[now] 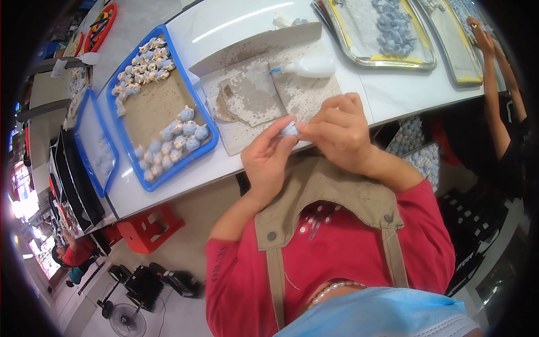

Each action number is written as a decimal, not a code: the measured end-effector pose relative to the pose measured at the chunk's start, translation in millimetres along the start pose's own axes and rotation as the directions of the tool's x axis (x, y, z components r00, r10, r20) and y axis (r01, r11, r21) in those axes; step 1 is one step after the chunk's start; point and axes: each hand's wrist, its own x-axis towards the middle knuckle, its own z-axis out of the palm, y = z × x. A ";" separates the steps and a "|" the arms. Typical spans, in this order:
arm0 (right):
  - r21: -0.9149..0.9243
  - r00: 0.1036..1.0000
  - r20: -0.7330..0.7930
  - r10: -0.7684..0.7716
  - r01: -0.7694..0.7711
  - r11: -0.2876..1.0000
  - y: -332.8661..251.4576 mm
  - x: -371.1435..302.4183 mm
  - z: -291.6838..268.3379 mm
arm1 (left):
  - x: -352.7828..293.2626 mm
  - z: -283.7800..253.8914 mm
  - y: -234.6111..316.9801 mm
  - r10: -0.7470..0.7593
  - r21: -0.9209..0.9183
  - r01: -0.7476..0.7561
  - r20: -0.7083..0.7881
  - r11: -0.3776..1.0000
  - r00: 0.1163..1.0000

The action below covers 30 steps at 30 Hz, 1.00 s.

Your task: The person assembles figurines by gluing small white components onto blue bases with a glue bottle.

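Observation:
Close in front of my chest, my left hand (268, 154) pinches a small pale blue rounded piece (289, 130) between thumb and fingers. The fingertips of my right hand (341, 132) are closed at that piece's right side, partly covering it. Just beyond my hands lies a stained cardboard sheet (250, 92) with a raised back edge. On it rests a white squeeze bottle (312, 67), tipped on its side, its blue nozzle pointing left. At the left stands a blue-rimmed tray (210, 121) holding many similar blue and cream pieces in two groups.
Metal trays (387, 63) with blue-grey petal-like pieces sit at the far right. Another person's hands (482, 36) are beyond them. A second blue tray (84, 121) and a red basket (104, 28) lie left. A red stool (147, 229) stands below the table (168, 199).

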 end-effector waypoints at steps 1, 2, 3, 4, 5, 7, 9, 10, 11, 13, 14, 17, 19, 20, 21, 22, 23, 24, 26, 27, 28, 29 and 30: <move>0.001 1.000 -0.002 0.001 -0.001 1.000 1.7 0.4 -0.1 | -1.3 -0.5 1.2 0.000 0.003 0.000 0.000 1.000 1.000; 0.005 1.000 -0.018 -0.023 0.023 1.000 3.1 0.8 -0.5 | -2.3 -1.1 2.7 0.003 0.010 -0.003 0.015 1.000 1.000; 0.008 0.998 -0.035 -0.046 0.046 0.999 5.5 1.4 -0.6 | -2.1 -1.8 3.7 0.005 0.018 -0.006 0.030 1.000 1.000; 0.009 0.998 -0.038 -0.043 0.043 0.999 7.2 1.9 -2.1 | -2.0 -2.9 4.8 0.004 0.021 -0.005 0.032 1.000 0.999; 0.068 1.000 -0.010 -0.008 0.009 0.998 8.6 2.5 -4.8 | -2.2 -4.0 5.9 0.015 0.045 -0.017 0.050 0.999 0.999; 0.115 0.999 0.015 0.032 -0.033 0.993 15.0 5.4 -8.5 | 1.2 2.2 9.2 0.024 0.066 -0.030 0.083 0.997 0.996; 0.494 0.957 0.128 0.259 -0.288 0.820 20.9 9.9 -8.1 | 2.6 13.0 13.8 -0.030 -0.182 0.036 0.035 0.983 0.999; 0.491 0.956 0.120 0.268 -0.292 0.821 21.0 11.7 -9.2 | 2.5 10.5 13.8 -0.033 -0.178 0.041 0.046 0.983 0.998; 0.579 0.927 0.260 0.271 -0.375 0.724 20.8 13.3 -10.6 | 2.1 5.0 12.6 0.014 -0.092 -0.004 0.108 0.996 0.994; 0.646 0.883 0.394 0.254 -0.463 0.607 22.7 13.5 -12.1 | 1.9 2.5 11.0 0.051 -0.007 -0.051 0.175 0.999 0.983; 0.642 0.859 0.473 0.194 -0.487 0.592 24.7 13.1 -12.1 | 2.5 2.9 10.2 0.060 -0.007 -0.059 0.162 0.998 0.985; 0.660 0.857 0.500 0.126 -0.471 0.585 26.9 7.4 -11.1 | 1.1 1.4 8.8 0.065 0.050 -0.074 0.153 0.996 0.986; 0.682 0.883 0.453 0.121 -0.431 0.591 27.3 3.9 -10.2 | 0.3 0.1 8.9 0.060 0.108 -0.078 0.157 0.991 0.986; 0.684 0.893 0.437 0.110 -0.409 0.604 27.3 2.7 -10.9 | 0.5 1.1 9.8 0.077 0.110 -0.098 0.175 0.989 0.981; 0.683 0.902 0.420 0.101 -0.387 0.619 26.8 2.3 -12.3 | 0.8 2.5 10.9 0.095 0.111 -0.119 0.196 0.987 0.976; 0.683 0.901 0.421 0.103 -0.389 0.618 26.2 1.7 -13.3 | 0.6 4.1 11.4 0.092 0.111 -0.116 0.197 0.987 0.976; 0.685 0.905 0.414 0.099 -0.382 0.620 25.5 1.1 -14.2 | 0.0 5.7 11.3 0.095 0.106 -0.118 0.197 0.987 0.976; 0.689 0.909 0.406 0.093 -0.371 0.623 25.3 1.7 -14.8 | 0.1 6.3 11.6 0.101 0.104 -0.123 0.198 0.987 0.975; 0.685 0.902 0.422 0.089 -0.382 0.620 25.8 1.6 -15.7 | -1.3 3.7 10.6 0.089 0.111 -0.113 0.202 0.987 0.975; 0.681 0.897 0.436 0.080 -0.387 0.622 25.9 3.3 -15.6 | -1.1 2.4 12.0 0.085 0.117 -0.111 0.207 0.987 0.975; 0.685 0.897 0.437 0.073 -0.384 0.619 25.8 3.2 -14.8 | -1.2 2.1 13.2 0.087 0.120 -0.113 0.201 0.986 0.976; 0.694 0.903 0.424 0.076 -0.377 0.613 25.5 1.3 -14.0 | -1.2 2.5 14.8 0.068 0.123 -0.098 0.223 0.988 0.972; 0.709 0.912 0.406 0.064 -0.358 0.607 24.8 2.9 -13.1 | -1.0 2.1 18.9 0.061 0.134 -0.095 0.238 0.986 0.969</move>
